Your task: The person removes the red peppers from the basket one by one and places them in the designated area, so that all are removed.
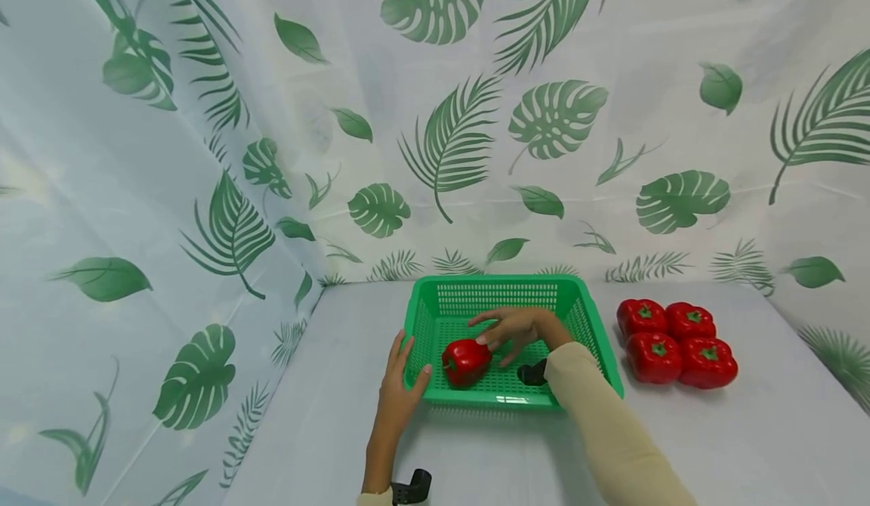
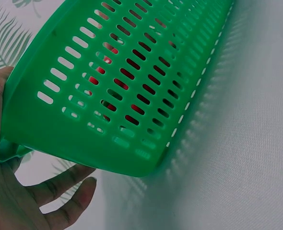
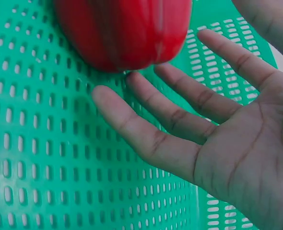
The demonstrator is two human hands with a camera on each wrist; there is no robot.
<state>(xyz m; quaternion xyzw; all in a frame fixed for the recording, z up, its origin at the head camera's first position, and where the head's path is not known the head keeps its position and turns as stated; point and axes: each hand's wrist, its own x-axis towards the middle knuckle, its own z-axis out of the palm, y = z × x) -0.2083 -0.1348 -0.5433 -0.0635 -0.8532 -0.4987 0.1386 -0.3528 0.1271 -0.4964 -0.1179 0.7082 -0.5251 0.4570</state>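
A red bell pepper (image 1: 466,362) lies on its side in a green plastic basket (image 1: 503,399), its stem facing left in the head view. My right hand (image 1: 519,328) reaches into the basket with fingers spread. Its fingertips are at the pepper's blunt end; in the right wrist view the pepper (image 3: 127,33) is just beyond the fingers, not enclosed by them. My left hand (image 1: 399,396) rests at the basket's front left corner, thumb over the rim and fingers outside. The left wrist view shows those fingers (image 2: 67,187) loosely extended below the perforated basket wall (image 2: 98,139).
Several red bell peppers (image 1: 674,344) stand close together, stems up, on the white tabletop (image 1: 326,415) to the right of the basket. A white sheet with green leaf prints (image 1: 469,211) hangs behind and along the left side. Black wrist devices are strapped to both arms.
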